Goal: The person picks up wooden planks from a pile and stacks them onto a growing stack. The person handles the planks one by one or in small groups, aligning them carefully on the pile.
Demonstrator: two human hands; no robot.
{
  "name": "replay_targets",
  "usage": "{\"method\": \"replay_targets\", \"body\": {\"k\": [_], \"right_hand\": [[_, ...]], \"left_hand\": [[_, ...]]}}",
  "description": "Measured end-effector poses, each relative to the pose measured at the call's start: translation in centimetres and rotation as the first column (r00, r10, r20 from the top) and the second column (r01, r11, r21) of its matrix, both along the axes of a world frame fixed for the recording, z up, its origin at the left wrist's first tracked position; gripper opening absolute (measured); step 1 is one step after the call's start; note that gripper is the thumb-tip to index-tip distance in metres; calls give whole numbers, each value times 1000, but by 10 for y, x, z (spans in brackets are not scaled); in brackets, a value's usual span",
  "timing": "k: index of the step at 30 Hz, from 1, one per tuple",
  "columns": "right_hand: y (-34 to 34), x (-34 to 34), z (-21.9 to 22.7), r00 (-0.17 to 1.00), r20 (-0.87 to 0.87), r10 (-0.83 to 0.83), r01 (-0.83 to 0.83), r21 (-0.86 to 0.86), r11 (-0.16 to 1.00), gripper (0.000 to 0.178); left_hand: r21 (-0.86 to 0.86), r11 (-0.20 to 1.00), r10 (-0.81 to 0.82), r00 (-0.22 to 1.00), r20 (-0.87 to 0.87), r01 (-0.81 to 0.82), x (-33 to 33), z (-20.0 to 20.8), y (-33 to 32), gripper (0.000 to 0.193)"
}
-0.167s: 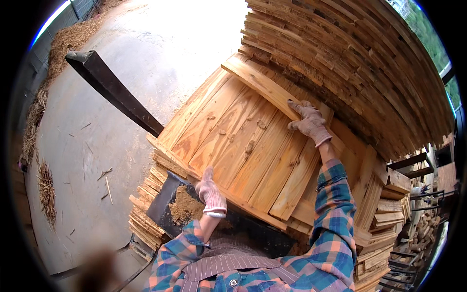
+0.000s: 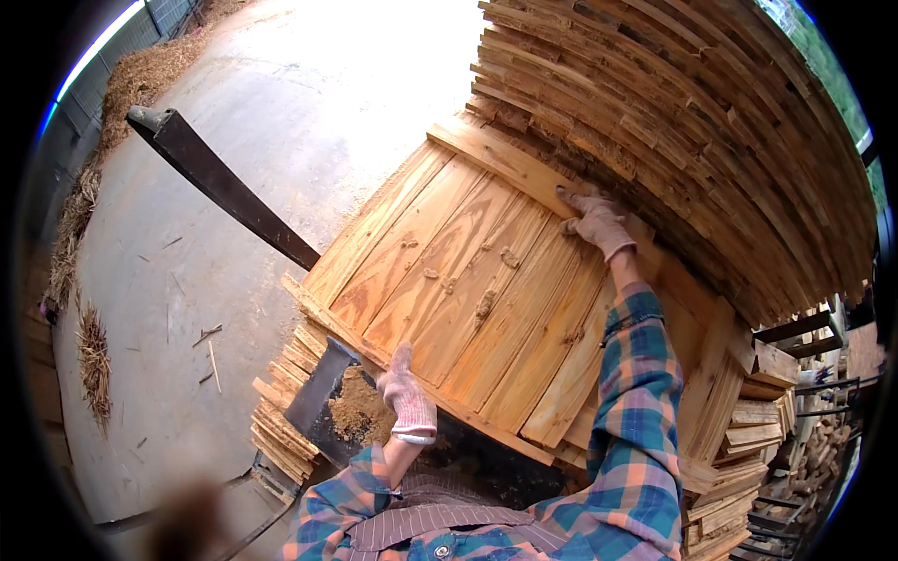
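Several pale planks lie side by side as a flat layer (image 2: 458, 290), with crumbs of sawdust on them. Across their far ends lies a long wooden plank (image 2: 500, 166). My right hand (image 2: 599, 224), in a dusty pinkish glove, grips this plank, thumb on the near side and fingers over the top. A narrow wooden strip (image 2: 500, 437) runs along the near ends of the layer. My left hand (image 2: 408, 397), gloved too, holds that strip with the thumb pointing up over it; its other fingers are mostly hidden.
A tall stack of boards (image 2: 673, 122) rises behind the layer. At the left a dark metal post (image 2: 224, 187) slants up. Below my left hand, a black tray (image 2: 313, 397) holds a sawdust heap (image 2: 358, 411). More boards (image 2: 285, 421) are stacked beneath, above the grey floor (image 2: 234, 271).
The far plank has shifted away from me, closer to the tall stack, with my right hand on it. My left hand stays at the near strip. The view has tilted slightly.
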State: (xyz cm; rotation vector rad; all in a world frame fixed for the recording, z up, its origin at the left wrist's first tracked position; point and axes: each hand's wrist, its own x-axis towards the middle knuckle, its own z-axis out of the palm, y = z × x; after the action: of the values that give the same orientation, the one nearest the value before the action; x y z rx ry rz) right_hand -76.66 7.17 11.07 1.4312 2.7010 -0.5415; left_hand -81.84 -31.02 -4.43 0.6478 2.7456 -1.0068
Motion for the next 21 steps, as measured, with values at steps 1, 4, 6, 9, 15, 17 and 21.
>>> {"method": "replay_targets", "body": {"k": [1,4,6,9,15,17,21], "right_hand": [[20,5,-29,995,-58,-77,76,-21,997,73],[7,-17,-36,995,-68,-67,65,-40,997,69],[-5,-23,-28,999,-41,-28,28,-15,999,67],[-3,-16,-28,1000,-16,23,-21,136,991,64],[-68,23,-73,690,-559,459,-231,431,872,67],[-226,59,-37,723,-517,458,-559,-50,827,81],[-327,96,7,777,-432,457,-618,-389,683,91]], "left_hand": [[234,963,102,985,140,-133,0,-3,1,58],[730,236,224,767,601,-641,-8,-39,-24,57],[788,145,191,799,570,-598,-7,-85,-34,56],[959,159,59,972,228,-235,-15,-116,-39,46],[998,-34,-320,945,-62,54,-32,-37,-30,38],[623,-458,-266,766,585,-634,-23,40,-52,37],[-173,-601,-636,335,695,-780,-9,136,-50,46]]}}
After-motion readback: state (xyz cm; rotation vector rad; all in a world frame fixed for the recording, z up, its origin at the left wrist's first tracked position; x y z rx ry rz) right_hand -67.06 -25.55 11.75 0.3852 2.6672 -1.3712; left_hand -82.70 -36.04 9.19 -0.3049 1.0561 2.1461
